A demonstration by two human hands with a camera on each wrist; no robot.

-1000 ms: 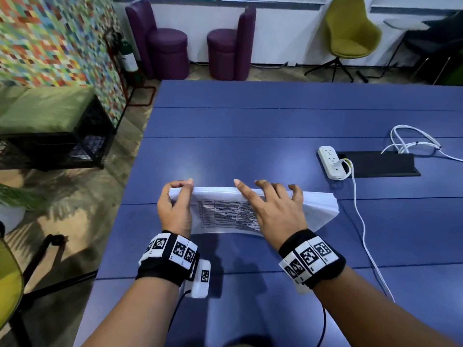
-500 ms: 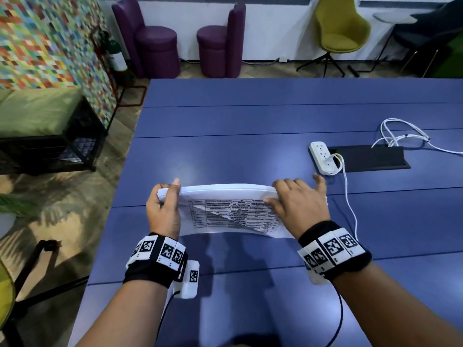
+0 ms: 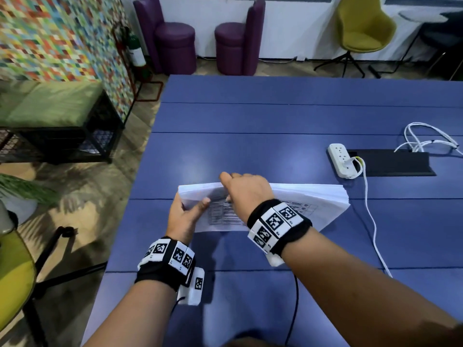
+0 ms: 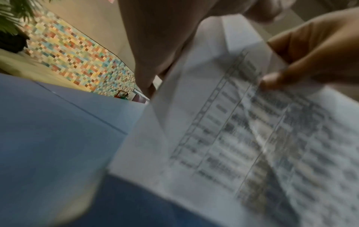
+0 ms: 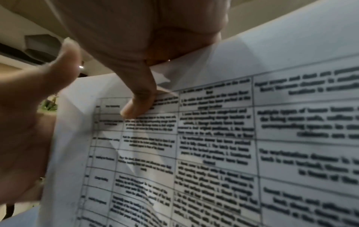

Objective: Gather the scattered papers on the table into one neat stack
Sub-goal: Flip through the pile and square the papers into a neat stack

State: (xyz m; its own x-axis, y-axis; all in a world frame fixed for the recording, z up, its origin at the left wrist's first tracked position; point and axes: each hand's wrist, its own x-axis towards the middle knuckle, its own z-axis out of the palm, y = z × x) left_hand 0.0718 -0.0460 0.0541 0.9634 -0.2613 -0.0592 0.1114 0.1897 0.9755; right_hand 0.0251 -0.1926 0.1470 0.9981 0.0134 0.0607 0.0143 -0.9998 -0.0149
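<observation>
A thick stack of white papers (image 3: 313, 204) with a printed table on its front sheet stands tilted on its long edge on the blue table (image 3: 250, 121). My left hand (image 3: 186, 216) grips the stack's left end, thumb on the printed face. My right hand (image 3: 246, 191) reaches across and holds the top edge just right of the left hand, fingers curled over it. In the left wrist view the papers (image 4: 252, 145) are blurred, a thumb pressing on them. The right wrist view shows the printed sheet (image 5: 233, 138) close up with my thumb on it. The stack's right end hangs free.
A white power strip (image 3: 342, 160) lies to the far right of the stack beside a black cable hatch (image 3: 393, 164). Its white cable (image 3: 370, 216) runs down the table past the stack's right end. The table's left edge is close to my left hand.
My right hand has slid from the stack's right end leftward along the top edge, close to the left hand. The left hand has dropped lower on the left end.
</observation>
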